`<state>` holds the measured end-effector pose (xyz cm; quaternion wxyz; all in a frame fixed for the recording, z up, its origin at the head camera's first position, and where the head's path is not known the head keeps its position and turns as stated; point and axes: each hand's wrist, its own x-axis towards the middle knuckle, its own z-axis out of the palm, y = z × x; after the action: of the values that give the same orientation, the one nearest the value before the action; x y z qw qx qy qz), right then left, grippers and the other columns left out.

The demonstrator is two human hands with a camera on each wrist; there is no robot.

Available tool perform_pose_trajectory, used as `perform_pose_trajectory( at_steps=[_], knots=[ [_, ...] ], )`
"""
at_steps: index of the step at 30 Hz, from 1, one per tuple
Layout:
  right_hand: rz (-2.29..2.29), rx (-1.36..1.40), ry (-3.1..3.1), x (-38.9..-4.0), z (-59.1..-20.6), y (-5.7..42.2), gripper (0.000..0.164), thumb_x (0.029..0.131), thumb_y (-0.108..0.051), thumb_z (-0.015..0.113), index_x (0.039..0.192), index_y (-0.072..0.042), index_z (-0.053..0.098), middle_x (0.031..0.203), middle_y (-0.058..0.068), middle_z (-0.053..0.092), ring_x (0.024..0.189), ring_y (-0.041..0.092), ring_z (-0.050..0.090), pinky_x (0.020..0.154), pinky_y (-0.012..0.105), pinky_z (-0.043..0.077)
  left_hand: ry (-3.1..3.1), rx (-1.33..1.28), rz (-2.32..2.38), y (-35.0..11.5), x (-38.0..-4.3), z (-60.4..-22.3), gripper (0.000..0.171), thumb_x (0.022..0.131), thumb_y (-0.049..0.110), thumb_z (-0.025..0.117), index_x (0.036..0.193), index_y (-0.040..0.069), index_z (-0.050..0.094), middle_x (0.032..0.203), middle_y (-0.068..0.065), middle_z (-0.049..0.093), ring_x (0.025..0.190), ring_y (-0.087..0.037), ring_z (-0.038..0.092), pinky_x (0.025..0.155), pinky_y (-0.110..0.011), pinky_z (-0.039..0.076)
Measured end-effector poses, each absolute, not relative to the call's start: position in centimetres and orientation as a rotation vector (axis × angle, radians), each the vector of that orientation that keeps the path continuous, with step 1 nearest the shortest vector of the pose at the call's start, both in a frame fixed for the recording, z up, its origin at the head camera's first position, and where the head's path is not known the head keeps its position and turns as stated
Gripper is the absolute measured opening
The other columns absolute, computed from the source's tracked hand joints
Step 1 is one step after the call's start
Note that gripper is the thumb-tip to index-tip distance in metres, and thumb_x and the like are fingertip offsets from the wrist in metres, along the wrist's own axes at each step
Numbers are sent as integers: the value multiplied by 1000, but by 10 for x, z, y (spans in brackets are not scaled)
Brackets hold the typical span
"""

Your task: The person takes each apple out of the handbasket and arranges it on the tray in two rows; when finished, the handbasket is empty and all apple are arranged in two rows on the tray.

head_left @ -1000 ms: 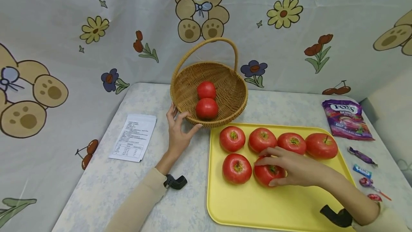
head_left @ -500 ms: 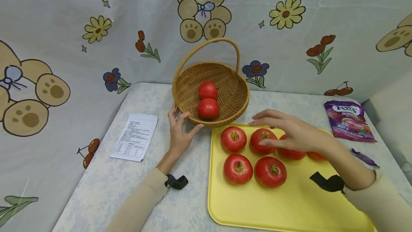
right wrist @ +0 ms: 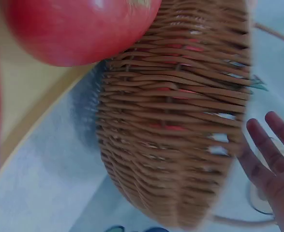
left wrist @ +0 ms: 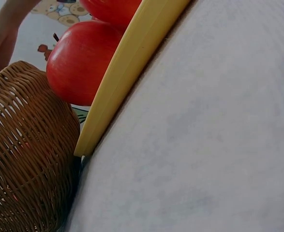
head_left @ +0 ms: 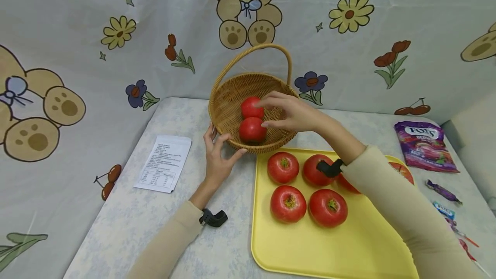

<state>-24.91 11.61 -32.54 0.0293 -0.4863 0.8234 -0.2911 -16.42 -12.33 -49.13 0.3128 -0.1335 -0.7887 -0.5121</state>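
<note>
A round wicker basket point(head_left: 271, 79) with an arched handle leans its opening toward me and holds two red apples, one behind point(head_left: 249, 106) and one in front point(head_left: 252, 130). My left hand point(head_left: 218, 158) grips its near left rim, thumb along the front. Over the basket's right side, my right hand point(head_left: 296, 113) reaches in, fingers spread and gently bent beside the two apples. No apple is visibly carried in it. In the right wrist view the wicker side point(right wrist: 171, 106) stands left of my right hand point(right wrist: 277, 164). The left wrist view shows the basket's outside point(left wrist: 25, 154).
A yellow tray point(head_left: 329, 253) below the basket bears several apples, including a near one point(head_left: 328, 208); my right sleeve crosses above it. A purple candy bag point(head_left: 426, 145) and wrapped sweets point(head_left: 443, 190) lie right. A white printed packet point(head_left: 164, 162) lies left. Patterned cloth hangs behind.
My right hand has left the near apple on the tray, risen over the back row and moved left into the basket's opening. My left hand stays at the rim.
</note>
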Motion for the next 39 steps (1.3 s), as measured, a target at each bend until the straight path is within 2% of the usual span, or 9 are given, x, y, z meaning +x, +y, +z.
perform_pose_trajectory(
  at_steps=[3,8,11,16,20,24,32,39],
  knots=[
    [-839,-1427,2473,-267,-337,101,49,89,-26,74,134,-16,58,134,9,54,121,28,54,99,47,47,-2066,-365,-1354,-124,-165,-492,48,81,45,77,110,11,59,158,-16,16,146,-33,24,110,-55,36],
    [-705,-1351,2393,-284,-355,86,48,92,-26,70,137,-15,56,140,9,53,121,31,55,102,51,44,-2039,-399,-1367,-126,-166,-493,45,78,31,83,111,10,60,157,-19,17,145,-39,24,108,-58,37],
    [-615,-1311,2406,-291,-363,81,51,91,-29,71,138,-16,55,143,7,52,125,29,52,106,49,42,-2042,-405,-1367,-125,-168,-492,47,80,37,81,111,9,60,157,-18,17,145,-38,24,108,-58,37],
    [-581,-1262,2382,-296,-374,75,59,90,-32,72,142,-14,50,152,10,42,141,33,38,114,51,32,-2067,-386,-1347,-124,-169,-491,55,82,54,72,111,9,59,156,-20,17,144,-38,25,109,-59,35],
    [-588,-1243,2364,-294,-379,70,64,90,-30,73,145,-12,47,154,13,39,140,35,39,113,54,32,-2079,-373,-1339,-125,-168,-490,55,81,55,71,111,11,59,157,-18,16,144,-35,26,109,-56,37],
    [-575,-1213,2380,-293,-382,68,64,89,-32,74,145,-16,48,151,12,43,136,34,43,110,53,37,-2074,-380,-1332,-126,-168,-492,51,81,52,74,110,12,59,158,-15,15,145,-33,26,107,-56,40],
    [-655,-1192,2333,-292,-384,74,50,88,-32,75,132,-15,59,144,13,43,131,33,45,106,51,42,-2081,-386,-1323,-125,-167,-491,50,81,49,75,110,12,59,159,-14,15,145,-34,25,106,-56,41],
    [-658,-1193,2294,-292,-384,76,48,86,-30,76,129,-17,57,134,5,56,122,25,54,102,45,46,-2070,-395,-1342,-125,-168,-492,47,78,38,82,111,11,60,158,-14,15,145,-32,25,107,-55,40]
  ],
)
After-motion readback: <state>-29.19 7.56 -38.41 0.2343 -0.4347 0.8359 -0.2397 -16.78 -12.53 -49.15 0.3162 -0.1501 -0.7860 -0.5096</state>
